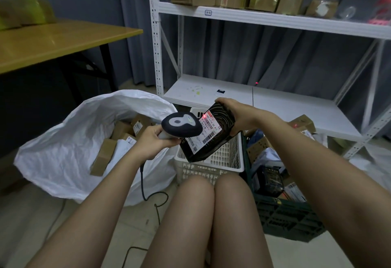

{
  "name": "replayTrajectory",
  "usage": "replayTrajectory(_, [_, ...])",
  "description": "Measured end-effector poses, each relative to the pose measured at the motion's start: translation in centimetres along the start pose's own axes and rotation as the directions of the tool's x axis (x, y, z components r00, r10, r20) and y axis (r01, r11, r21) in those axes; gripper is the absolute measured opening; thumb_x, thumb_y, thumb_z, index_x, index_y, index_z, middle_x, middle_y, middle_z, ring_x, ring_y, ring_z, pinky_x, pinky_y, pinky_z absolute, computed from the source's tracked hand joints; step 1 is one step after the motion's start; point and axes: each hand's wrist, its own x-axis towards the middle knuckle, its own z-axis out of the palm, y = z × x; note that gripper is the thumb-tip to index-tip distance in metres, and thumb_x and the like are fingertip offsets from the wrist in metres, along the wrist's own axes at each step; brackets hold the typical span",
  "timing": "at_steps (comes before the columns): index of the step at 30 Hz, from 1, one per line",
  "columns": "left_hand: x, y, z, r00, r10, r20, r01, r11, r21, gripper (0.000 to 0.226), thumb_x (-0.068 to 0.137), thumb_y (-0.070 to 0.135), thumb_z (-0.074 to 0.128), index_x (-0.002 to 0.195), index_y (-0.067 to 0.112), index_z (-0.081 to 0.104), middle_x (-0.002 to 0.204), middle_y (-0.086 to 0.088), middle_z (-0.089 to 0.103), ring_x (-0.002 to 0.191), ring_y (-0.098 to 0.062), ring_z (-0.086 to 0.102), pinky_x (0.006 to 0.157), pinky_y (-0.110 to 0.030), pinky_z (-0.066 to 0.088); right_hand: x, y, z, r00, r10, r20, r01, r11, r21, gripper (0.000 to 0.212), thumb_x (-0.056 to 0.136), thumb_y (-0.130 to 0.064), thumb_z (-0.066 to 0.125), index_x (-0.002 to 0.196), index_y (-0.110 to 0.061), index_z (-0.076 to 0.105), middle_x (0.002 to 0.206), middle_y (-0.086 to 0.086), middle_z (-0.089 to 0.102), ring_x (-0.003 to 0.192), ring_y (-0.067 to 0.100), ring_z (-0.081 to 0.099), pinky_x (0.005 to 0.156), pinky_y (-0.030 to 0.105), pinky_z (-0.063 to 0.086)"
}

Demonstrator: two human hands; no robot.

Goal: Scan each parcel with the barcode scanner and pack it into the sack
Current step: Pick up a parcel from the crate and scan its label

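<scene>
Seated person, knees at 6 o'clock, both arms reaching forward.

Left hand point(152, 138): fingers curled round the grey handle of the barcode scanner point(181, 124). Scanner head dark with a pale oval panel, pointing toward 2 o'clock. Its black cable point(143, 185) drops from the handle toward 6 o'clock and loops on the floor.

Right hand point(233, 112): grips the far end of a black parcel point(211, 132), fingers wrapped over the top edge, thumb on the near side. Parcel tilted, label face up toward the camera. It lies just at 3 o'clock of the scanner head, touching or nearly so; contact not clear. White shipping label point(206, 131) with barcodes on the parcel's face; a red scan dot point(204, 116) sits on the label's upper end, close beside the scanner's nose.

Parcel held above a white slotted basket point(222, 162), at centre.

White sack point(63, 157) at 9 o'clock of the basket, mouth open, standing on the floor. Brown cardboard boxes point(122, 132) inside it, several with labels.

Dark green crate point(285, 221) at 4 o'clock, holding mixed parcels, touching the basket's right side.

White metal shelving point(264, 20) at 12 to 2 o'clock, cartons on the upper shelf. Wooden table point(53, 43) at 10 o'clock.
</scene>
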Motion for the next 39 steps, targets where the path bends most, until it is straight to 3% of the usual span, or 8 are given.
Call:
replayTrajectory(10, [0.2,-0.4,-0.3,0.999,-0.016,-0.028,0.015,0.999,-0.029,0.024,0.081,-0.003,0.071,0.084,0.019,0.062,0.053,0.018,0.063,0.051,0.009,0.058,0.049,-0.005,0.04,0.4,-0.4,-0.1,1.0,-0.014,0.014,0.013,1.0,0.02,0.117,0.06,-0.006,0.088,0.15,-0.025,0.017,0.148,0.003,0.031,0.13,0.026,0.04,0.106,0.044,0.043])
replayTrajectory(14, [-0.4,-1.0,-1.7,0.995,-0.037,-0.095,0.029,0.996,-0.081,0.023,0.078,0.002,0.075,0.089,0.02,0.065,0.065,0.01,0.065,0.056,0.002,0.06,0.065,-0.021,0.046,0.8,-1.7,-0.7,0.998,-0.062,-0.033,0.06,0.997,-0.051,0.114,0.057,-0.023,0.09,0.148,-0.023,0.022,0.142,0.003,0.034,0.129,0.026,0.037,0.108,0.045,0.038])
replayTrajectory(16, [-1.1,-1.3,-2.5,0.985,-0.052,-0.166,0.036,0.995,-0.094,0.018,0.079,0.005,0.075,0.089,0.016,0.065,0.068,0.004,0.064,0.056,0.0,0.059,0.062,-0.021,0.047,1.1,-3.0,-1.1,0.997,-0.062,-0.044,0.062,0.998,-0.008,0.114,0.057,-0.032,0.09,0.148,-0.023,0.022,0.137,0.001,0.034,0.125,0.024,0.039,0.106,0.044,0.041])
replayTrajectory(18, [-2.0,-1.8,-3.7,0.962,-0.068,-0.263,0.037,0.992,-0.121,0.017,0.08,0.008,0.075,0.086,0.019,0.063,0.075,0.0,0.065,0.065,-0.006,0.061,0.055,-0.014,0.047,1.3,-4.6,-1.5,0.998,-0.055,-0.033,0.057,0.997,0.057,0.113,0.057,-0.037,0.09,0.148,-0.022,0.024,0.133,0.0,0.035,0.122,0.023,0.043,0.104,0.041,0.043])
replayTrajectory(23, [-4.5,-4.2,-7.8,0.876,-0.152,-0.458,0.066,0.978,-0.198,0.017,0.082,0.021,0.075,0.093,0.025,0.062,0.085,-0.002,0.067,0.078,-0.017,0.062,0.076,-0.033,0.047,2.9,-9.0,-1.1,0.995,-0.094,-0.018,0.096,0.989,0.11,0.114,0.047,-0.056,0.084,0.144,-0.027,0.032,0.132,-0.002,0.04,0.119,0.019,0.046,0.102,0.038,0.044])
replayTrajectory(28, [-6.8,-6.4,-11.5,0.781,-0.213,-0.587,0.058,0.96,-0.272,0.024,0.086,0.012,0.069,0.109,0.009,0.062,0.085,0.002,0.065,0.069,-0.003,0.061,0.051,-0.014,0.047,5.7,-13.8,2.0,0.984,-0.16,-0.073,0.166,0.983,0.082,0.109,0.061,-0.037,0.089,0.149,-0.023,0.025,0.134,0.001,0.033,0.117,0.018,0.042,0.099,0.032,0.041])
replayTrajectory(35, [-7.3,-11.7,-14.9,0.661,-0.31,-0.684,0.093,0.937,-0.335,0.022,0.084,0.011,0.072,0.103,0.005,0.064,0.082,0.0,0.067,0.073,-0.009,0.061,0.053,-0.006,0.045,12.9,-18.0,10.5,0.98,-0.104,-0.17,0.075,0.983,-0.169,0.108,0.06,-0.058,0.081,0.145,-0.018,0.027,0.143,0.009,0.037,0.128,0.036,0.033,0.105,0.047,0.035])
replayTrajectory(39, [-5.7,-14.6,-16.1,0.627,-0.362,-0.69,0.11,0.918,-0.382,0.015,0.082,0.011,0.074,0.092,0.006,0.065,0.077,0.001,0.065,0.072,-0.011,0.06,0.054,-0.007,0.044,17.4,-19.1,15.6,0.977,-0.012,-0.212,0.012,1.0,-0.003,0.101,0.063,-0.049,0.084,0.14,-0.012,0.029,0.135,0.012,0.036,0.12,0.037,0.044,0.089,0.044,0.044])
